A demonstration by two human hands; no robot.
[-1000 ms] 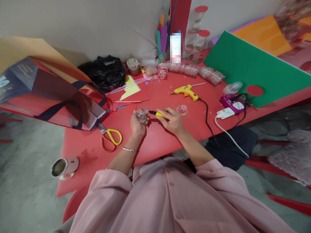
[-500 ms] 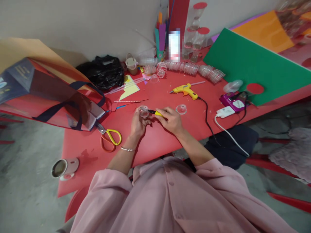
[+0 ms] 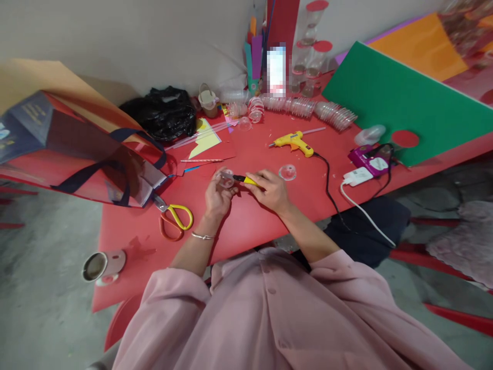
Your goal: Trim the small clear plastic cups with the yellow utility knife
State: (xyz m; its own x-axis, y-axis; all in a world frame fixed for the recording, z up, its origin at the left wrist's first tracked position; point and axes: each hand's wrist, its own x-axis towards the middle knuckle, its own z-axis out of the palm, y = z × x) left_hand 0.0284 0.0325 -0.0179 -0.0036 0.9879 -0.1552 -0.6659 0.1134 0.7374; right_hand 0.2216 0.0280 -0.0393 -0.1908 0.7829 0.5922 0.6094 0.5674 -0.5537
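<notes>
At the near left of a red tabletop (image 3: 246,221), a mug (image 3: 116,261) is seen, with scissors (image 3: 163,207) lying beyond it. A clear plastic dome (image 3: 227,180) is cupped in the curled fingers of the left hand (image 3: 217,199), just above the tabletop. What seems to be a yellow-and-black craft knife (image 3: 251,181) is pinched between thumb and fingers of the right hand (image 3: 272,191), its tip end directed at the dome; whether the plastic is pierced cannot be told. For good control, the dome should be gripped by its rim without being squashed, the left fingertips placed clear of the blade's path, and only light pressure applied. Farther off, a second clear dome (image 3: 287,172), a yellow glue gun (image 3: 295,141) and stacked clear plastic pieces (image 3: 302,108) are seen.
</notes>
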